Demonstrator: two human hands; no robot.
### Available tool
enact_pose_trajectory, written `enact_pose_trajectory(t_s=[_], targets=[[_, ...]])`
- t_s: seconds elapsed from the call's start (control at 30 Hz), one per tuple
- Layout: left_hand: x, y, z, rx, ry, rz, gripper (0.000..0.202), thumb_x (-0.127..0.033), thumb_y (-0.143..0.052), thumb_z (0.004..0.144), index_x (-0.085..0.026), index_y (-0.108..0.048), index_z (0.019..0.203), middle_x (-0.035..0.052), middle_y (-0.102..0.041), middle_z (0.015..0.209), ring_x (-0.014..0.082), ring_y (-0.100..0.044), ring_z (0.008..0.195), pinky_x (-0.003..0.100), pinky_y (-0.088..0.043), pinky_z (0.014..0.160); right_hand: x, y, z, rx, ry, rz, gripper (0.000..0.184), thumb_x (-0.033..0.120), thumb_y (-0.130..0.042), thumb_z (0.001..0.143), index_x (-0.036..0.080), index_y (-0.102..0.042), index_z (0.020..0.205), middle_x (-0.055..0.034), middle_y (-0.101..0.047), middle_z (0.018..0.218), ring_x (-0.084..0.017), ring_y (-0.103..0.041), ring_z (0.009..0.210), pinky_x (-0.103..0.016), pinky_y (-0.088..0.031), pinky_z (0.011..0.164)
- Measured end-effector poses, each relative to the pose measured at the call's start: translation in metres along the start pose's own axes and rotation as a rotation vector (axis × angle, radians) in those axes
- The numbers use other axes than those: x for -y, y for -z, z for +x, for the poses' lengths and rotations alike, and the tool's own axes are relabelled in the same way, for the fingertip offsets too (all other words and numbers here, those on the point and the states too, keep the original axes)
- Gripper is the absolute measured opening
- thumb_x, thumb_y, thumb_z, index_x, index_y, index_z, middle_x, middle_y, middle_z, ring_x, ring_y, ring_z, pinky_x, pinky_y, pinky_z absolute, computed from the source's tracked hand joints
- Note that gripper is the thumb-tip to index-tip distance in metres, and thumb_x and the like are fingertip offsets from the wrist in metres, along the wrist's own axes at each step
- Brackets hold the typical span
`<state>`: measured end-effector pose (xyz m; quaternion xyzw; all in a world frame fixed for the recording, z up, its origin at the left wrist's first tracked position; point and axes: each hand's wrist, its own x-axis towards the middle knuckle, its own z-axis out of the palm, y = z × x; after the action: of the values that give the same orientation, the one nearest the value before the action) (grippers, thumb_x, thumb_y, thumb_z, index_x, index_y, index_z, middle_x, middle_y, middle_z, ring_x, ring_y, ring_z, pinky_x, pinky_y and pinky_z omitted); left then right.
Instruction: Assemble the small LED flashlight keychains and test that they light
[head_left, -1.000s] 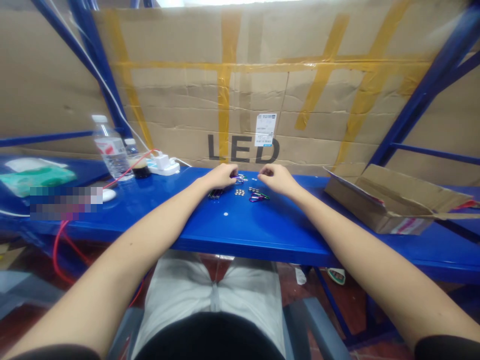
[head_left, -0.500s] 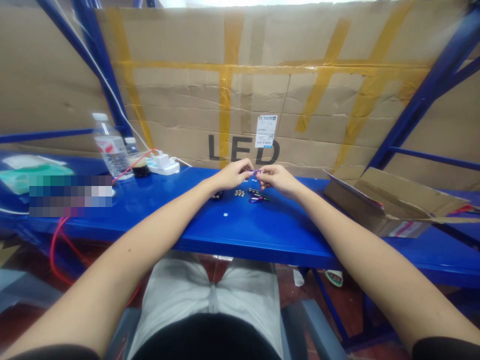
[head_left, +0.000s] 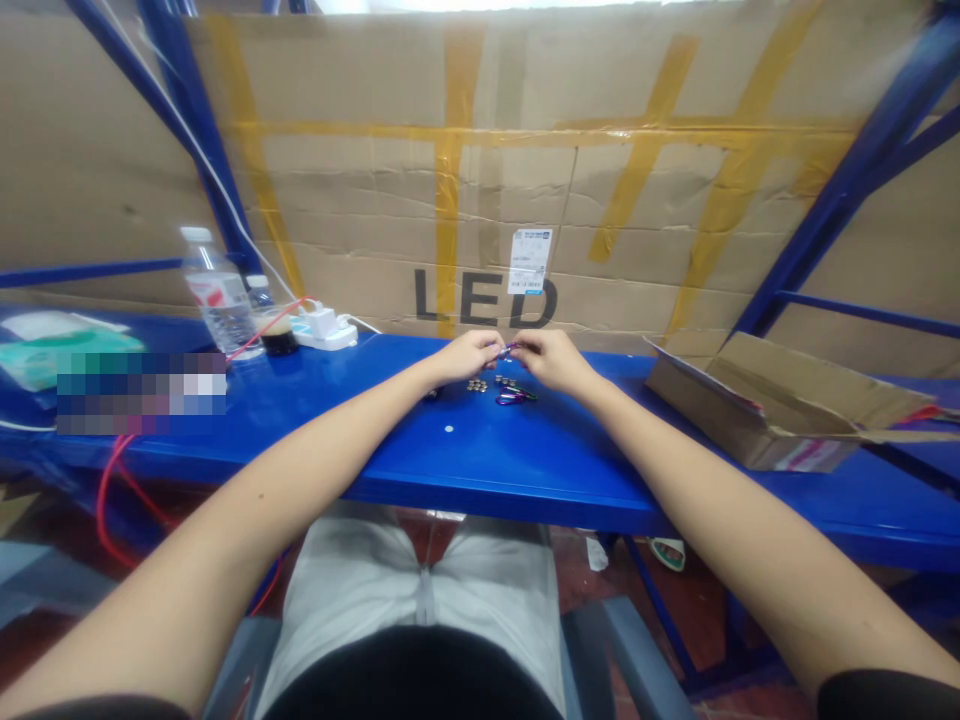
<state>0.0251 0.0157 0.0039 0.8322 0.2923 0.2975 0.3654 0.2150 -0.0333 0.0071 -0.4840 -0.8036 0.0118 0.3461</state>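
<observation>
My left hand [head_left: 472, 352] and my right hand [head_left: 551, 358] meet above the table's far part, fingers closed in a pinch. Between their fingertips is a small purple piece with a shiny part [head_left: 505, 351]; it is too small and covered to name. Below the hands lie purple and green metal loops [head_left: 516, 397], shaped like carabiners. Beside them is a cluster of small metallic pieces [head_left: 476, 385], and another group of small pieces [head_left: 505, 380] sits just under my right hand. A dark object [head_left: 433, 393] is mostly hidden by my left wrist.
On the right of the blue table [head_left: 480, 470] stands an open cardboard box [head_left: 757, 410]. To the left are a water bottle [head_left: 217, 290], a dark-liquid bottle [head_left: 274, 320], a white power strip [head_left: 330, 335] and a red cable [head_left: 112, 500]. A large cardboard sheet [head_left: 360, 230] backs the table.
My right hand's fingers have turned downward over the purple piece, and my left fingers have curled in more. The piece sits slightly lower.
</observation>
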Motion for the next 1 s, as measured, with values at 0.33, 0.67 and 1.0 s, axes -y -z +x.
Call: enact_pose_trajectory(t_s=[0.33,0.67,1.0], targets=[[-0.0059,0.0068,-0.0036,0.126,0.206,-0.442,0.019,-0.03,-0.063,0.086,-0.019,-0.053,0.074,-0.0034,-0.037,0.056,0.0054,-0.023,0.043,0.026,-0.02,0.047,0.0054,0.0026,-0.0002,-0.062,0.122,-0.043,0.022,0.019,-0.052,0.091,0.019,-0.074,0.09,-0.0075,-0.075,0.094,-0.02,-0.065,0.088,-0.028,-0.043,0.082],[-0.0038,0.0038,-0.0039,-0.029,0.041,-0.115,0.016,-0.02,-0.068,0.086,-0.019,-0.052,0.084,-0.0055,-0.049,0.055,0.0072,-0.043,0.044,0.024,-0.033,0.048,0.0046,0.0028,-0.0005,-0.06,0.023,-0.077,0.019,0.023,-0.057,0.09,0.017,-0.073,0.082,-0.0058,-0.073,0.08,-0.018,-0.062,0.075,-0.027,-0.039,0.071],[-0.0015,0.0031,-0.0001,-0.035,-0.038,-0.05,0.022,-0.015,-0.051,0.097,-0.012,-0.059,0.077,-0.0006,-0.061,0.064,0.0062,-0.053,0.049,0.021,-0.042,0.053,-0.0006,0.0007,0.0004,-0.09,0.099,-0.071,0.019,0.017,-0.056,0.089,0.018,-0.075,0.085,-0.0076,-0.075,0.086,-0.02,-0.066,0.08,-0.028,-0.043,0.075]])
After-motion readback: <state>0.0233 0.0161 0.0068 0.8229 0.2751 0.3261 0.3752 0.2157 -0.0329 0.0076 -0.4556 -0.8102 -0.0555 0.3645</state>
